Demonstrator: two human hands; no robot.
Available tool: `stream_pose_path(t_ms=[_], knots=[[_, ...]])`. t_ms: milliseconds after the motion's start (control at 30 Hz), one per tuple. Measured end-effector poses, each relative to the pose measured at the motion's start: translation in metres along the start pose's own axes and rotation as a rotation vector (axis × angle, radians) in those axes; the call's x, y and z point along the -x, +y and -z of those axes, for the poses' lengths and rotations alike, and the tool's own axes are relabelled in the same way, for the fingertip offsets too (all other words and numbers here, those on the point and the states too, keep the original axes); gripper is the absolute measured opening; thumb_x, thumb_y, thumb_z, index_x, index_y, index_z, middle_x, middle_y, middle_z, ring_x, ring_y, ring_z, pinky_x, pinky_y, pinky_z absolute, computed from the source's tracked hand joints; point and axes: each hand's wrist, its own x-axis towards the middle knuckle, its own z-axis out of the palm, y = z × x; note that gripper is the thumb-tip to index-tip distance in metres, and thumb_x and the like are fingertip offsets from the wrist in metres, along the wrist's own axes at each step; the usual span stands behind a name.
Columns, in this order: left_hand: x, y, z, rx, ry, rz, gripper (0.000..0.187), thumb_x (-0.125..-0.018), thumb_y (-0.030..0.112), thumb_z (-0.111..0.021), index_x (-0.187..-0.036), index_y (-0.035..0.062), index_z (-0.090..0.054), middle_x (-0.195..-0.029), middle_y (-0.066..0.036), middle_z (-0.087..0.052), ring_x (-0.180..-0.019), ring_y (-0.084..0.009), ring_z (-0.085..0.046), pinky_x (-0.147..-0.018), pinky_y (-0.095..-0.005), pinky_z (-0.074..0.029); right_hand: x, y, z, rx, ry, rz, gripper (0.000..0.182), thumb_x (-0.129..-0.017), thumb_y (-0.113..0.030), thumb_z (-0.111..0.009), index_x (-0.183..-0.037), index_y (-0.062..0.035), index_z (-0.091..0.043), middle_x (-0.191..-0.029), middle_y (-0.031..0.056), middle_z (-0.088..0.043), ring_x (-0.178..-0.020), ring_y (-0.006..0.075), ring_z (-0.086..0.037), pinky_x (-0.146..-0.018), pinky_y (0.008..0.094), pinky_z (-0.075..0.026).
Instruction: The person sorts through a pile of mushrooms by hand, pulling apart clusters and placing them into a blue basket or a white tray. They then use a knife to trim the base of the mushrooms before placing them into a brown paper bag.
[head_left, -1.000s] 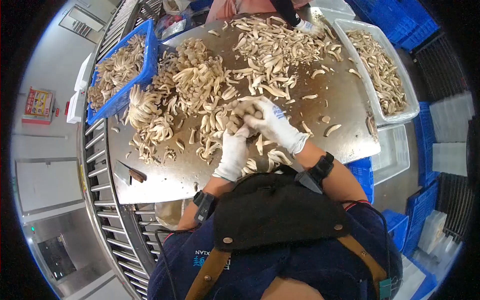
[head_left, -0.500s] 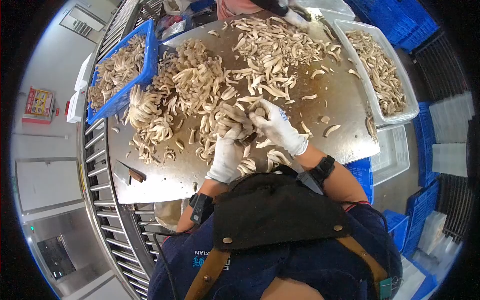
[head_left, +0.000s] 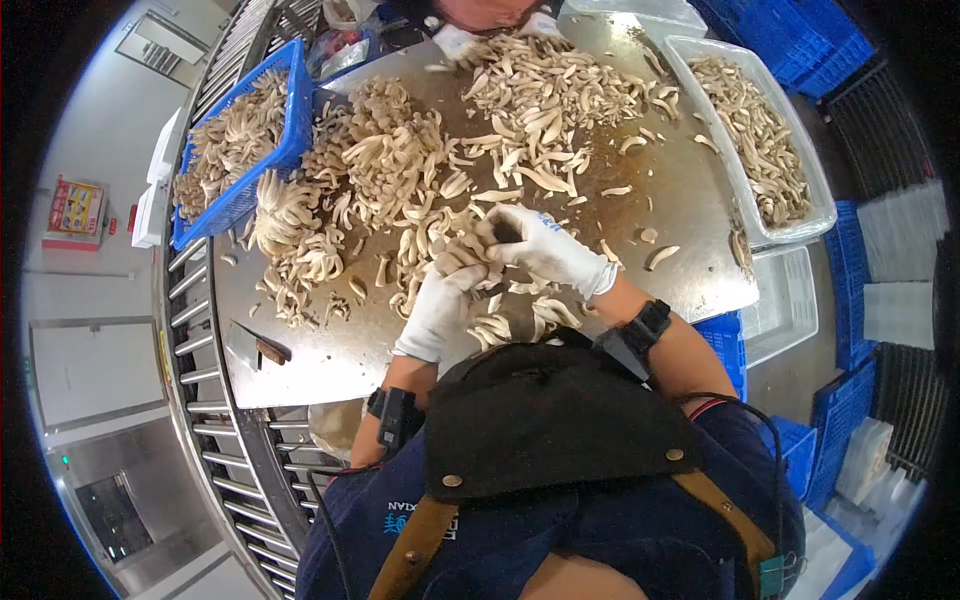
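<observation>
My left hand (head_left: 437, 305), in a white glove, is closed around a cluster of mushrooms (head_left: 462, 248) with pale stems and greyish caps. My right hand (head_left: 545, 247), gloved too, meets the cluster from the right with its fingers curled and thumb bent in. A dark hollow shows between that thumb and fingers; I cannot tell what they hold. A small dark object (head_left: 488, 292) pokes out under the hands. Loose mushrooms (head_left: 553, 315) lie just in front of me, and a heap of mushroom clusters (head_left: 395, 150) rises beyond my left hand.
At the left, a blue crate (head_left: 300, 130) holds more clusters; a knife with a brown handle (head_left: 272, 351) lies on the metal table (head_left: 690, 270). Separated mushrooms (head_left: 545, 90) spread across the back, by another person's gloved hands (head_left: 458, 42). A lined white bin (head_left: 822, 205) of mushrooms stands right.
My right hand has shifted slightly left and down, and the mushroom cap at its fingertips no longer shows. My left hand moved slightly left. The other person's hands moved left along the back.
</observation>
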Motion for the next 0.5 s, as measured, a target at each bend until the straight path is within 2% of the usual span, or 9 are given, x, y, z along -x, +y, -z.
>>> stream_pose_path(t_ms=[33, 133, 167, 267, 300, 400, 433, 467, 500], knots=[[-0.001, -0.006, 0.021, -0.849, -0.178, -0.429, 0.025, -0.086, 0.002, -0.059, -0.11, -0.0009, -0.061, -0.1, -0.01, -0.066, -0.095, -0.0214, -0.064, -0.086, -0.0339, -0.051, 0.004, -0.002, -0.001, -0.246, -0.02, -0.013, 0.03, -0.087, -0.008, -0.062, -0.114, 0.0012, -0.054, -0.101, 0.0056, -0.059, -0.099, 0.0145, -0.057, -0.089, 0.0283, -0.046], [0.004, 0.007, 0.001, 0.467, 0.068, 0.038, 0.038, -0.087, 0.006, -0.059, -0.124, -0.0002, -0.053, -0.11, -0.012, -0.064, -0.1, -0.0243, -0.064, -0.089, -0.0379, -0.053, 0.017, -0.016, 0.0, -0.242, 0.187, -0.046, 0.026, -0.089, -0.006, -0.058, -0.113, 0.0018, -0.054, -0.097, 0.0057, -0.059, -0.093, 0.0123, -0.058, -0.081, 0.0255, -0.047], [0.002, 0.005, 0.005, 0.457, 0.068, 0.029, 0.042, -0.087, 0.009, -0.06, -0.127, 0.0003, -0.05, -0.116, -0.012, -0.062, -0.104, -0.024, -0.063, -0.089, -0.0389, -0.053, 0.016, -0.006, -0.003, -0.413, 0.268, -0.02, 0.025, -0.092, -0.009, -0.055, -0.114, 0.003, -0.052, -0.092, 0.0061, -0.058, -0.088, 0.0111, -0.058, -0.072, 0.0234, -0.048], [0.003, 0.003, 0.012, 0.513, 0.061, 0.087, 0.048, -0.086, 0.006, -0.056, -0.133, 0.0028, -0.045, -0.122, -0.013, -0.058, -0.113, -0.0243, -0.059, -0.098, -0.0391, -0.049, 0.013, 0.001, 0.006, -0.314, 0.363, 0.046, 0.028, -0.095, -0.016, -0.052, -0.114, 0.0048, -0.052, -0.095, 0.009, -0.058, -0.085, 0.0142, -0.059, -0.07, 0.0259, -0.049], [0.002, 0.003, 0.014, 0.439, -0.004, 0.071, 0.044, -0.086, 0.006, -0.056, -0.129, 0.0018, -0.047, -0.119, -0.013, -0.06, -0.109, -0.0233, -0.06, -0.095, -0.0385, -0.05, 0.018, -0.018, 0.002, -0.253, 0.363, -0.086, 0.034, -0.096, -0.024, -0.052, -0.114, 0.005, -0.054, -0.095, 0.0101, -0.059, -0.085, 0.0191, -0.059, -0.074, 0.0294, -0.048], [0.0, 0.0, 0.015, 0.3, -0.147, 0.016, 0.035, -0.086, 0.007, -0.055, -0.12, -0.0004, -0.053, -0.11, -0.012, -0.063, -0.099, -0.0211, -0.064, -0.088, -0.0365, -0.053, 0.004, -0.004, -0.007, 0.401, 0.048, 0.062, 0.036, -0.095, -0.025, -0.055, -0.116, 0.0041, -0.054, -0.096, 0.0086, -0.059, -0.083, 0.0212, -0.059, -0.074, 0.0301, -0.047], [0.0, -0.001, 0.013, 0.313, -0.158, -0.012, 0.033, -0.086, 0.007, -0.054, -0.118, -0.0006, -0.054, -0.108, -0.012, -0.064, -0.097, -0.0208, -0.065, -0.087, -0.0357, -0.054, 0.007, -0.001, -0.008, 0.42, 0.151, 0.001, 0.038, -0.094, -0.025, -0.058, -0.12, 0.0023, -0.052, -0.098, 0.0065, -0.06, -0.087, 0.0188, -0.058, -0.075, 0.0283, -0.048], [-0.003, -0.002, 0.011, 0.325, -0.171, -0.047, 0.031, -0.086, 0.007, -0.053, -0.116, -0.0007, -0.055, -0.106, -0.012, -0.065, -0.096, -0.0205, -0.065, -0.086, -0.0349, -0.054, 0.009, -0.01, -0.005, 0.254, 0.207, -0.031, 0.038, -0.094, -0.025, -0.059, -0.12, 0.0023, -0.052, -0.101, 0.0062, -0.06, -0.088, 0.018, -0.058, -0.075, 0.0276, -0.048], [-0.002, -0.002, 0.006, 0.476, 0.149, 0.002, 0.028, -0.085, 0.008, -0.052, -0.11, -0.0015, -0.058, -0.103, -0.012, -0.066, -0.093, -0.021, -0.066, -0.084, -0.0334, -0.054, 0.012, -0.021, 0.0, 0.09, 0.259, -0.061, 0.038, -0.094, -0.025, -0.059, -0.12, 0.0022, -0.052, -0.103, 0.0059, -0.06, -0.089, 0.0172, -0.058, -0.075, 0.027, -0.048]])
